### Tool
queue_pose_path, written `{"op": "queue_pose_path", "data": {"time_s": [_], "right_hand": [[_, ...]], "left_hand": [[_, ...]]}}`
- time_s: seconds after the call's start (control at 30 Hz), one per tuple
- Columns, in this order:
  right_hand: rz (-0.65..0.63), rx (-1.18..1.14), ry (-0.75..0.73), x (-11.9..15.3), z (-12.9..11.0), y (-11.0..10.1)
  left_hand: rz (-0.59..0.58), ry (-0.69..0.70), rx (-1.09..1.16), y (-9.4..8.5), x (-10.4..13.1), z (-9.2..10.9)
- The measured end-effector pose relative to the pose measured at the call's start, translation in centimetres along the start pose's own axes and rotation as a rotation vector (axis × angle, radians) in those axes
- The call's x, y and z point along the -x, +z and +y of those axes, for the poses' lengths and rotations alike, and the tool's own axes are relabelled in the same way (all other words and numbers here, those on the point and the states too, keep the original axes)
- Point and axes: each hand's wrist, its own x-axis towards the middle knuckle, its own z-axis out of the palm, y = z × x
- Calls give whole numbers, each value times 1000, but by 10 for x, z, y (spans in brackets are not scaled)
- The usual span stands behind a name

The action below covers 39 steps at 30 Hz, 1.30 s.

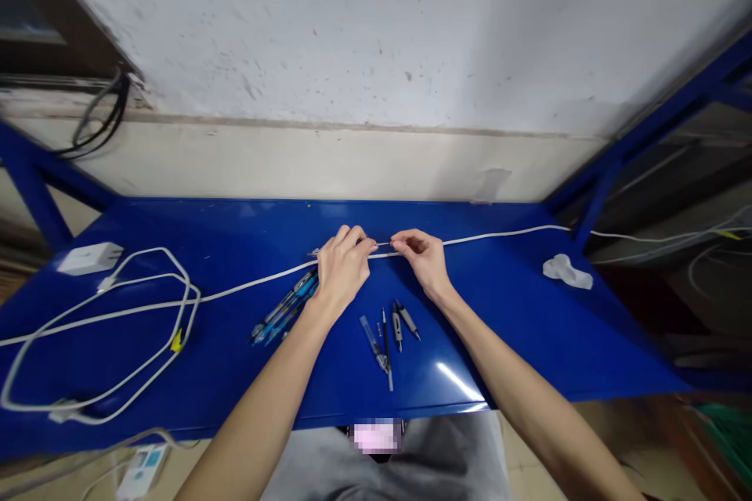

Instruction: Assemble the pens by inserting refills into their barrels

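A thin, pale pen part, too small to make out well, spans the short gap between my two hands. My left hand is closed and pinches its left end. At its right end, my right hand is closed in a fingertip pinch. Beside my left forearm lies a bunch of blue and clear pens, partly covered by that hand. Nearer to me are a clear pen barrel, a dark pen refill and two grey pen grips. A small pointed tip shows left of my left hand.
A white cable crosses the blue table, passing by both hands. On the left are a coiled cable and a white adapter. A crumpled white piece lies on the right. A wall rises behind the table.
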Motion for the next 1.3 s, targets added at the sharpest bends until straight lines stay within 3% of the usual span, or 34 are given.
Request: {"op": "queue_pose_path", "data": {"time_s": [0.23,0.4,0.73,1.3], "right_hand": [[-55,-74,24,2,-11,4],[-83,-114,42,5,-17,5],[-281,-79,131,6,-18,-5],[-268,-138,122,13,-20,-5]], "left_hand": [[7,64,-8,0,-1,3],[-55,147,58,-2,-1,4],[-77,166,208,4,4,6],[-99,242,207,0,5,16]]}}
